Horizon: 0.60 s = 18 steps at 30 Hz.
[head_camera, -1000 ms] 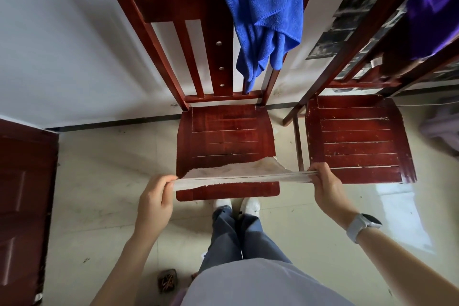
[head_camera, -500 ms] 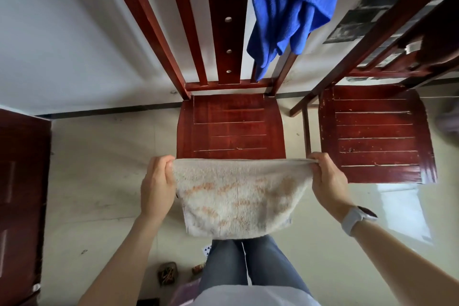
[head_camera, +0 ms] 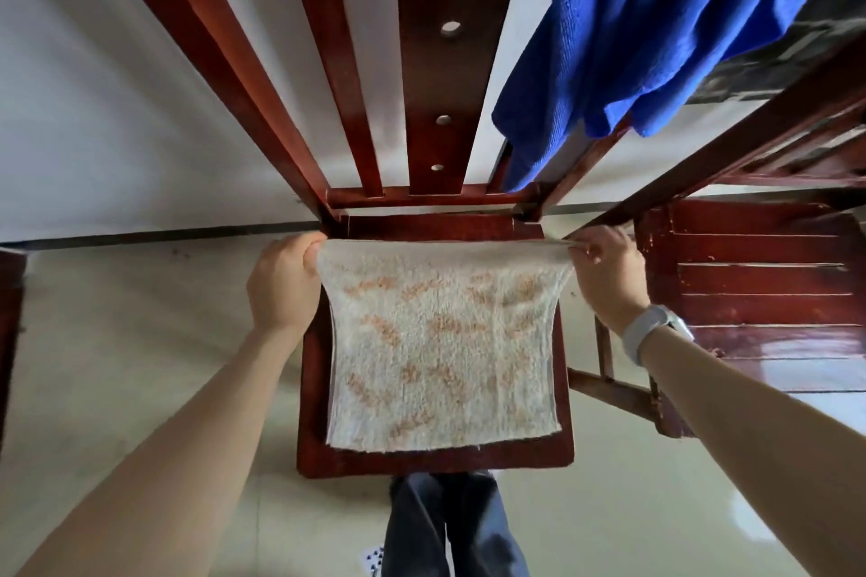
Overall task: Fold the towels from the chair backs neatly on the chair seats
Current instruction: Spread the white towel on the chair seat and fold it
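Moved forward since half a second ago: towel (head_camera: 440, 342) now spread over the seat (head_camera: 318, 450) rather than hanging in front of it, far edge up near the seat's back edge. Left hand (head_camera: 281, 281) clenched round the towel's far left corner, fingers curled over the cloth, close to the seat's back left corner. Right hand (head_camera: 604, 276) pinching the far right corner between thumb and fingertips, close to the seat's back right corner; pale watch (head_camera: 649, 333) on that wrist. Far edge pulled taut between the two hands and apparently a little above the wood; near edge lying flat just short of the seat's front edge, sides just inside the seat's left and right edges. Cream cloth, faint orange marks, seemingly doubled. Beyond the hands, slatted chair back (head_camera: 436, 61) rising, blue towel (head_camera: 656, 38) draped over its right side, hanging toward the back right corner. Second chair (head_camera: 759, 295) just beside, to the right. Legs in jeans (head_camera: 450, 525) below the front edge, on the pale floor (head_camera: 140, 342).
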Available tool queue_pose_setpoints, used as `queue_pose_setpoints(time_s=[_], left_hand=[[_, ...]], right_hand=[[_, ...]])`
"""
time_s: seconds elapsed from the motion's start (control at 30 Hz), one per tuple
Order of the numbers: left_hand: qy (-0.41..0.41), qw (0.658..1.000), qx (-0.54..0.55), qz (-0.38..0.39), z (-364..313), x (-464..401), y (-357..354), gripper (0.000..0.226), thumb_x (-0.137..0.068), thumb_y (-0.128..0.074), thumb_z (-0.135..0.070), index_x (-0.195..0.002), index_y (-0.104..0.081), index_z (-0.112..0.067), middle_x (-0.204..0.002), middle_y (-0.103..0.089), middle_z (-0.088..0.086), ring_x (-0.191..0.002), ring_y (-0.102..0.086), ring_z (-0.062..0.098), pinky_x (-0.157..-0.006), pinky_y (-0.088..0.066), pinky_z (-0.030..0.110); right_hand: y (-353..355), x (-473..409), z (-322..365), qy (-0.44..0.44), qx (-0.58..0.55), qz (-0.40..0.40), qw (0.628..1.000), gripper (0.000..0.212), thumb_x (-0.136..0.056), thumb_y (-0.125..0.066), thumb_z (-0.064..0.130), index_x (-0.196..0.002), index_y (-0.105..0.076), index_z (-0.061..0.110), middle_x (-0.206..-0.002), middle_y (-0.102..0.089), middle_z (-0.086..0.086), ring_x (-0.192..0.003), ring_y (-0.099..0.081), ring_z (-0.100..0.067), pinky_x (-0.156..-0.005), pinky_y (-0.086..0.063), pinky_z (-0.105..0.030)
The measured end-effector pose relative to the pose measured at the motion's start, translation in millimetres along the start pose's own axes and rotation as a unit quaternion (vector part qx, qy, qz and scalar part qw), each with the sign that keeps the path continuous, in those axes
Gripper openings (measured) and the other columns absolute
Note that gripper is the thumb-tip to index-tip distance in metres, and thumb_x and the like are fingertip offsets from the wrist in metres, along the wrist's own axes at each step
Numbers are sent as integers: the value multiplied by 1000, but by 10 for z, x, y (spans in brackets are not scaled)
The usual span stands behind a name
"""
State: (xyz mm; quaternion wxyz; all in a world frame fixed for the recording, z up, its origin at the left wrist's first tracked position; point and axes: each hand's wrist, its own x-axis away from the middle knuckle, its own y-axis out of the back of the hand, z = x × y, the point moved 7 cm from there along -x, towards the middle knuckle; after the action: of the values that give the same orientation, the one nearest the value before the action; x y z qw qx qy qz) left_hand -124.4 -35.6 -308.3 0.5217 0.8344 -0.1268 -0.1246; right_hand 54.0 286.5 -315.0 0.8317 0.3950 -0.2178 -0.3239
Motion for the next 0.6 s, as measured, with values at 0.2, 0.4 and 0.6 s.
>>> queue_pose_setpoints(time_s=[0.2,0.4,0.6], left_hand=[[-49,999,15,6,-36,-206,-28,24,-92,-46,-6,-103,-67,-5,-100,-66,15,-94,-57,35,-65,-44,37],[-107,993,-30,51,113,268,-36,14,-86,-57,-6,-96,-68,-6,-91,-66,10,-83,-61,30,-59,-50,36],[-228,967,-58,101,242,911,-147,25,-87,-47,-17,-83,-67,-5,-81,-66,5,-76,-60,24,-69,-40,26]], right_hand=[[-28,-81,68,11,-1,-13,1000,16,-80,-49,-6,-88,-61,1,-97,-58,-15,-77,-48,-16,-67,-34,-20],[-123,372,-38,68,47,34,996,15,-82,-53,-4,-94,-61,1,-96,-61,-15,-70,-56,-28,-60,-41,-29],[-233,931,-334,107,130,113,979,8,-79,-61,-4,-83,-62,4,-92,-61,-11,-65,-61,-33,-51,-40,-26]])
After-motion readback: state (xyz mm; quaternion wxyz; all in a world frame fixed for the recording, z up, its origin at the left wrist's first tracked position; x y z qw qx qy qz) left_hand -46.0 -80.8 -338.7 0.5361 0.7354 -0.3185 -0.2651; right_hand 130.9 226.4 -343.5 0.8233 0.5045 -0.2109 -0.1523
